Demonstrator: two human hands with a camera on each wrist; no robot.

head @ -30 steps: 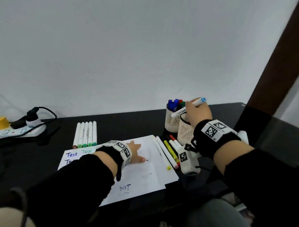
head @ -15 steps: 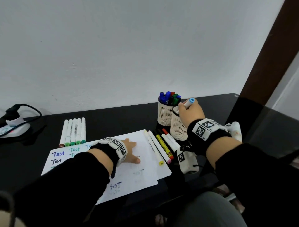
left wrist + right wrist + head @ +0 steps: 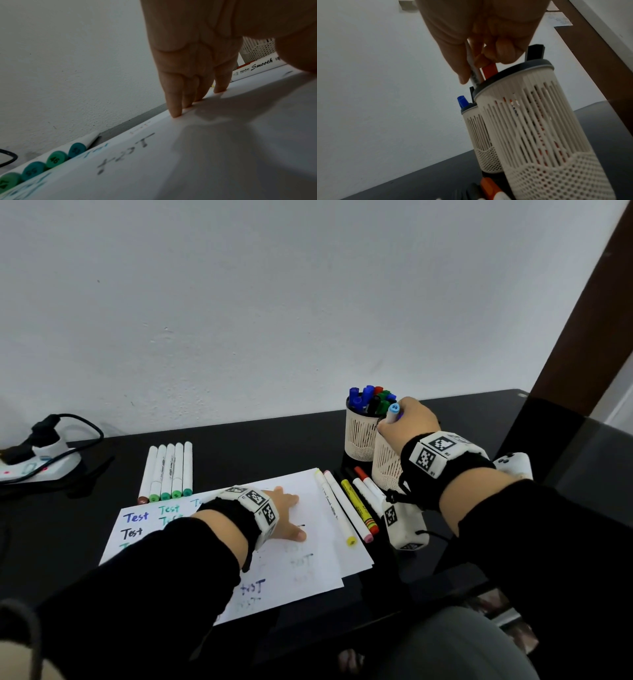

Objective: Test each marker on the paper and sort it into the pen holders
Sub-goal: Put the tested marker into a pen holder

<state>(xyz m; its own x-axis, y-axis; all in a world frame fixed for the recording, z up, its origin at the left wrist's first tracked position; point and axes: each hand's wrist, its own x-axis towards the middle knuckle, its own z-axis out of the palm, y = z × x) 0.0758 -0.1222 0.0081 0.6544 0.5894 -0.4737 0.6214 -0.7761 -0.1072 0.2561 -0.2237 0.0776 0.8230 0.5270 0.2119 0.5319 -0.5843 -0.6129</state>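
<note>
While the left hand (image 3: 286, 513) lies flat on paper (image 3: 308, 573), the right hand (image 3: 409, 422) grips a near-upright marker (image 3: 392, 413), cap up.

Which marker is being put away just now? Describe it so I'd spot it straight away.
Find the two pale slotted pen holders at the back right of the black table. The right hand grips a white marker going into the nearer holder. Its round light-blue end cap faces up, unlike the dark caps bunched in the farther holder.
</note>
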